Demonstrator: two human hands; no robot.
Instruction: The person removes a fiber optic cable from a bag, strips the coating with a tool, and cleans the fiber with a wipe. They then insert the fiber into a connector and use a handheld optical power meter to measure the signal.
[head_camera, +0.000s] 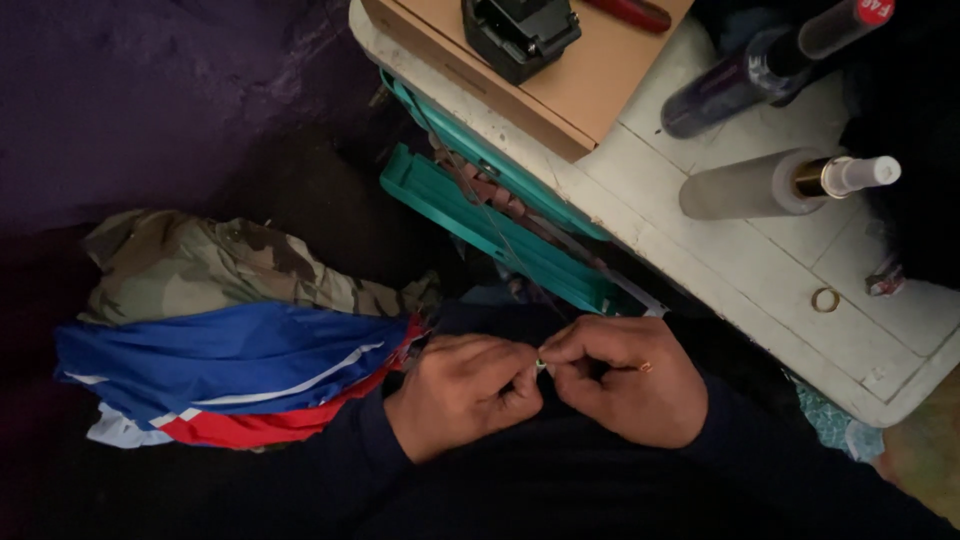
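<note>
A box (560, 70) and 2 bottles (770, 185) lie on the table (700, 260), clothes (230, 340) left of it.

White tiled table (700, 230) at right, bearing a cardboard box (560, 85) at far left, two bottles (770, 185) lying right; gold ring (825, 299) near; dark floor (150, 100) left, clothes pile (230, 330).

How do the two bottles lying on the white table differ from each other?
The dark bottle is deep purple-black with a clear cap and a red end; the pale bottle is frosted grey with a gold collar and white nozzle. The dark bottle lies at a slant toward the top right corner, while the pale bottle lies nearly level, nearer the gold ring. Both lie on their sides on the white table, away from the hands.
</note>
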